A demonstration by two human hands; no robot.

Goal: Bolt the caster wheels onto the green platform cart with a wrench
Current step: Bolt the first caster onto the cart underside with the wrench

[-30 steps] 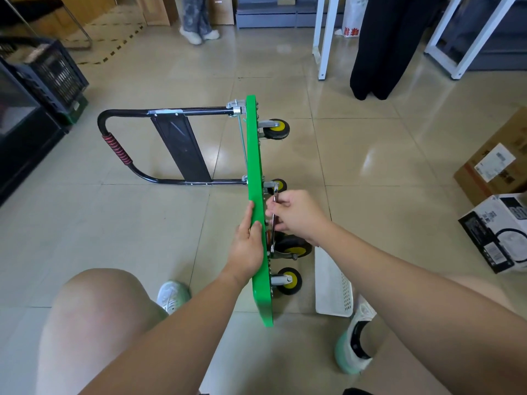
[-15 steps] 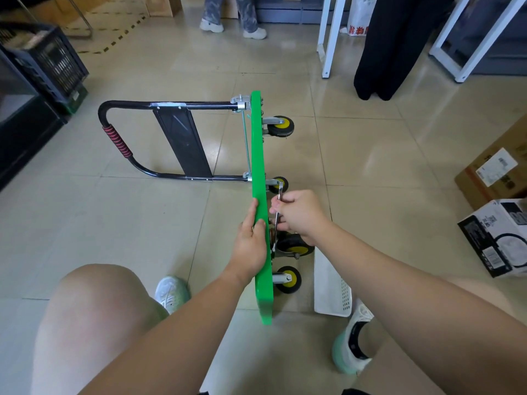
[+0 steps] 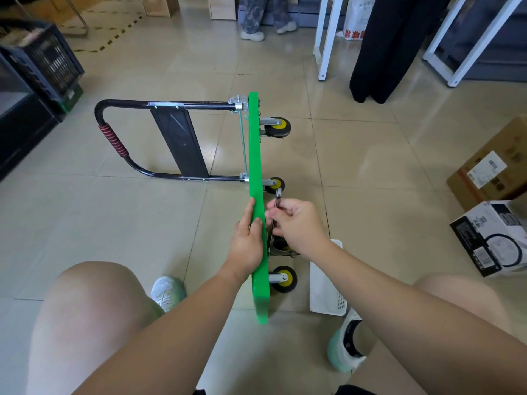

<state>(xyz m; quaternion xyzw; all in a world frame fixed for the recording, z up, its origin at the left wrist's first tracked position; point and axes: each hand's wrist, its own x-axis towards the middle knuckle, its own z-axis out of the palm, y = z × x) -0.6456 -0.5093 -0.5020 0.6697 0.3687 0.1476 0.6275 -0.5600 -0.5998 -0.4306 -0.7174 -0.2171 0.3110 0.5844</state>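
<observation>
**Four casters on the deck, one under the wrench**

Your green platform cart [image 3: 258,155] stands on its long edge on the floor [image 3: 356,166], with its handle [image 3: 171,104] lying out to your left and the underside facing right. All four wheels are already seated on that underside: the far caster [image 3: 278,128], the second caster [image 3: 276,183], the third caster [image 3: 281,246] and the nearest caster [image 3: 285,279]. So the mounting looks largely done, and what is left appears to be tightening. You cannot tell from here which bolts are fully home, since the bolt heads are too small or are hidden.

Your left hand [image 3: 246,243] grasps the upper edge of the green deck, thumb on top and fingers wrapped over the far face, steadying it upright. Your right hand [image 3: 299,223] is curled around the wrench [image 3: 277,198], which stands nearly parallel to the deck and just beside it. Its upper end pokes out above your fingers, near the second caster. Its lower end runs down behind your palm toward the third caster's plate, which your hand mostly covers. Whether the wrench head sits on a bolt is hidden.

A white basket [image 3: 325,286] lies on the floor just right of the nearest caster
</observation>
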